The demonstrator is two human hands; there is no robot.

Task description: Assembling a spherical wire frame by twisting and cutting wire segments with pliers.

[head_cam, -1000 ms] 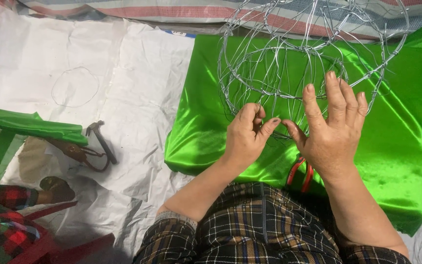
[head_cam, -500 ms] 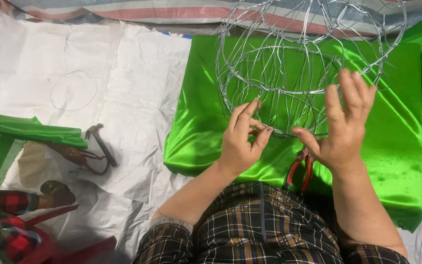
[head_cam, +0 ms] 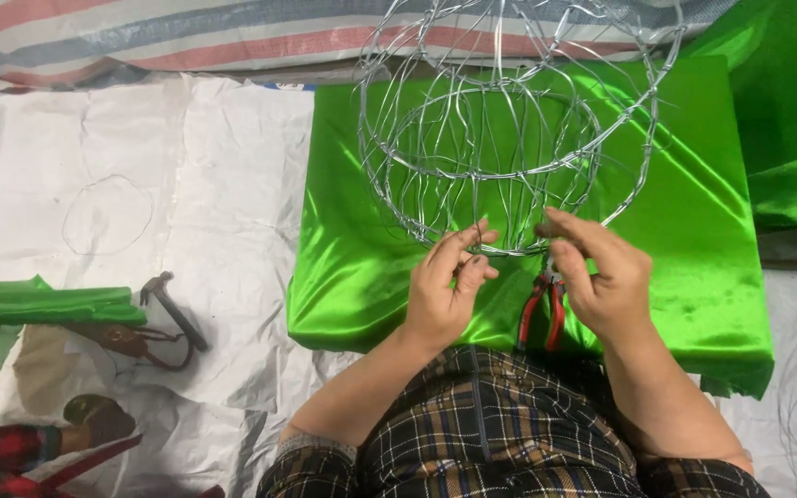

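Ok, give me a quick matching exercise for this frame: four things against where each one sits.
Things:
1. wire frame
2. pliers
3. hammer
4. wire ring

Places:
A. flat on the white sheet, far left
B. between both hands, over the green cloth
C. on the green cloth, under the right hand
D. on the white sheet, beside the leather pouch

Pairs: 1-B, 2-C, 3-D, 4-A
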